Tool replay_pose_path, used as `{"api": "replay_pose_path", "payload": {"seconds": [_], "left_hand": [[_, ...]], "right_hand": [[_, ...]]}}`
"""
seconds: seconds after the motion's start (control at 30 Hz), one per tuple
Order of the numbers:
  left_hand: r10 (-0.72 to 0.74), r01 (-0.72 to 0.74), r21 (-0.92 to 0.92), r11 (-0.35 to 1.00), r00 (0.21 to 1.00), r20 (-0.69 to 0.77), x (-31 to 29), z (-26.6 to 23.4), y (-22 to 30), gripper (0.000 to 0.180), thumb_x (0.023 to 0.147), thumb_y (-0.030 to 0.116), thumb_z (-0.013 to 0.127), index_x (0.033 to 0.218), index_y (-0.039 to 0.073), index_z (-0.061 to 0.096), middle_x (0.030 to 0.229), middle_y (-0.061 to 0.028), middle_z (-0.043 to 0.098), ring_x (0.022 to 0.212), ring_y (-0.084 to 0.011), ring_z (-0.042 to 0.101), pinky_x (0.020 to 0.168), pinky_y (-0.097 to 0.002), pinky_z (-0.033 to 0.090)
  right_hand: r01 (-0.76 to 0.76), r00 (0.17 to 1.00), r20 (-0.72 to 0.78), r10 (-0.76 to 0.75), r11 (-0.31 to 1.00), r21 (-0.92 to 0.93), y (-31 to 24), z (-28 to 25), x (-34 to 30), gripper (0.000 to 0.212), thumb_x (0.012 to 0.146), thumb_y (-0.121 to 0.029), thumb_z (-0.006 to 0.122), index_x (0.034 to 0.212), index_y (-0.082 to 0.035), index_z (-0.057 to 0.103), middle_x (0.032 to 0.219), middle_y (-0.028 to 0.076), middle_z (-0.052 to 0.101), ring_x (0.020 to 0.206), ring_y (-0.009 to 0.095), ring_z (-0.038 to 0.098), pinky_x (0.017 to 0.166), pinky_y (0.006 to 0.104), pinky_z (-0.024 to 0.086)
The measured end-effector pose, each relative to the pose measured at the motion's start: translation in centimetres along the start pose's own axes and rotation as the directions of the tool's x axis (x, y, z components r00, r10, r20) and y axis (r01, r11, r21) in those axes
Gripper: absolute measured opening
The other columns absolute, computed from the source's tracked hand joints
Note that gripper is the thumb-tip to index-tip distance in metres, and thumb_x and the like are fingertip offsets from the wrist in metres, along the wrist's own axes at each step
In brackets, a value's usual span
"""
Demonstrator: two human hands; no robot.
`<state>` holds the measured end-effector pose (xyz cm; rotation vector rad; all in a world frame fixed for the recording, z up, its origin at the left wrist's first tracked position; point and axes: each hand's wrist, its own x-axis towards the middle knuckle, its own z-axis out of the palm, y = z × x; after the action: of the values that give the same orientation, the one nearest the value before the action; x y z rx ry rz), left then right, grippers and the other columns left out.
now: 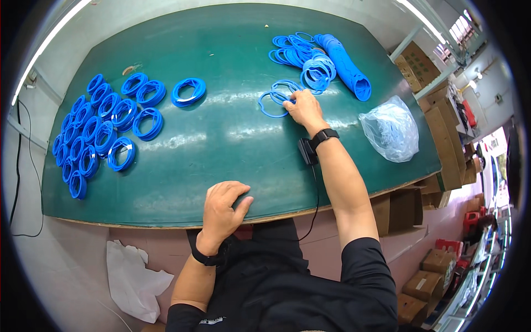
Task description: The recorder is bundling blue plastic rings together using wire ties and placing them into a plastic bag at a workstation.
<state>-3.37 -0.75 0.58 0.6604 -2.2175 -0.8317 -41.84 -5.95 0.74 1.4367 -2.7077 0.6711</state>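
Observation:
My right hand reaches over the green table, its fingers closed on the edge of some loose blue rings. Beyond it lie a heap of thin blue rings, a fanned stack of rings and a long blue roll of nested rings. My left hand rests at the near table edge with nothing in it, its thumb apart from the bent fingers. At the left stand several bundled blue ring coils, some with shiny strips. One coil lies apart, nearer the middle.
A clear plastic bag lies at the table's right. Next to my right wrist sits a small black device, its cable running over the near edge. Cardboard boxes stand right of the table; a white sheet lies below left.

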Motion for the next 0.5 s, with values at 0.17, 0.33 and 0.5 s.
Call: {"api": "replay_pose_path", "payload": {"seconds": [0.17,0.33,0.5], "left_hand": [[0.009,-0.009,-0.013,1.0,1.0,-0.014,-0.1,0.1,-0.1,0.023,0.091,0.014,0.089,0.113,0.009,0.082,0.114,-0.0084,0.082,0.112,-0.0324,0.076,0.105,-0.0461,0.053],[0.004,-0.005,-0.033,0.999,1.0,-0.023,0.0,0.1,-0.1,0.022,0.092,0.014,0.089,0.111,0.008,0.082,0.113,-0.0077,0.082,0.11,-0.0319,0.076,0.104,-0.0456,0.053],[0.006,-0.007,-0.036,0.999,1.0,-0.023,0.0,0.1,-0.1,0.02,0.092,0.015,0.088,0.11,0.008,0.082,0.112,-0.0077,0.082,0.109,-0.032,0.076,0.103,-0.0454,0.053]], "right_hand": [[-0.086,0.993,0.084,0.089,0.996,-0.036,-0.9,0.4,2.2,0.032,0.099,-0.034,0.085,0.113,-0.005,0.084,0.117,0.021,0.082,0.113,0.042,0.078,0.099,0.0528,0.061],[-0.119,0.99,0.074,0.122,0.992,-0.039,-0.6,1.5,3.1,0.028,0.1,-0.032,0.084,0.108,-0.005,0.084,0.111,0.022,0.083,0.114,0.042,0.078,0.098,0.0532,0.061],[-0.081,0.994,0.078,0.082,0.997,-0.01,0.4,1.5,3.2,0.026,0.102,-0.03,0.082,0.106,-0.004,0.082,0.113,0.023,0.083,0.113,0.043,0.078,0.098,0.0535,0.06]]}}
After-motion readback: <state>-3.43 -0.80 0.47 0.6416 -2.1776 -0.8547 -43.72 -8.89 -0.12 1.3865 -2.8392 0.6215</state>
